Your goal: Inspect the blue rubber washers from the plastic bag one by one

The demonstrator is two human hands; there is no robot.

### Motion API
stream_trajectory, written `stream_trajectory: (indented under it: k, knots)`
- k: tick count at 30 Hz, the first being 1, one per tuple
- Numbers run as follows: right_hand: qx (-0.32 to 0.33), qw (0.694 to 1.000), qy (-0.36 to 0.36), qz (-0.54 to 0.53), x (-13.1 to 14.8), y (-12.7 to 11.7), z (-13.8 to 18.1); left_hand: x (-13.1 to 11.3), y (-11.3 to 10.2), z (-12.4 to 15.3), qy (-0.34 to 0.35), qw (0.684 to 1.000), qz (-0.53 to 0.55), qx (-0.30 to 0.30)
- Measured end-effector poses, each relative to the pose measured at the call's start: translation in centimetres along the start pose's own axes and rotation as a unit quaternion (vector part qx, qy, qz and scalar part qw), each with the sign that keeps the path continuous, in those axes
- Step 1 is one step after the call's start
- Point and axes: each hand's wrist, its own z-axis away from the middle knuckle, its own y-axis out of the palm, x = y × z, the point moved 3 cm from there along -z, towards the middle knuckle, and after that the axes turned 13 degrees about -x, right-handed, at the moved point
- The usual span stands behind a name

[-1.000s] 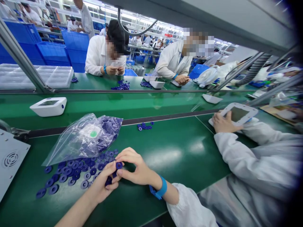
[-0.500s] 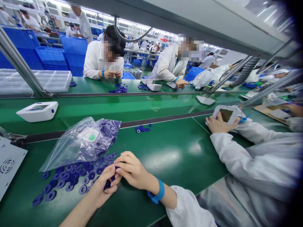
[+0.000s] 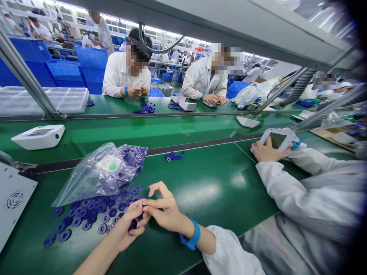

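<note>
My left hand (image 3: pixel 127 227) is curled around small dark-blue round pieces (image 3: pixel 132 224), which look like the washers beside it. My right hand (image 3: pixel 166 214) meets its fingertips, with thumb and a finger pinched on a blue piece there and the index finger raised and bent. The fingers hide most of what is held. Loose blue washers (image 3: pixel 86 213) lie spread on the green bench just left of my hands. Behind them rests a clear plastic bag (image 3: pixel 83 179) of more blue pieces, with a green-dotted white label.
A white casing (image 3: pixel 38 137) sits on the green conveyor belt (image 3: pixel 137 131) beyond the bench. Some small blue parts (image 3: pixel 173 156) lie near the belt edge. At right, a co-worker's hands (image 3: pixel 266 151) hold a white casing. A grey metal box (image 3: pixel 14 202) stands at left.
My right index finger has lifted away from the held pieces. The white casing has moved left along the belt. A co-worker opposite has drawn an outstretched hand back to a white casing.
</note>
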Motion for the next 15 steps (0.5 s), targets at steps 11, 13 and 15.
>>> stream_trajectory:
  k: [11,13,15]
  knots:
    - [-0.017,0.999,-0.043,-0.009,-0.11,0.00,-0.01,-0.29,0.37,0.28,-0.020,0.999,0.021,-0.016]
    - [-0.013,0.999,-0.038,-0.001,-0.05,0.06,-0.02,-0.36,0.43,0.29,-0.017,0.999,0.027,-0.005]
    - [-0.006,1.000,-0.028,0.010,0.04,0.16,-0.05,-0.37,0.35,0.27,-0.015,0.999,0.034,-0.008]
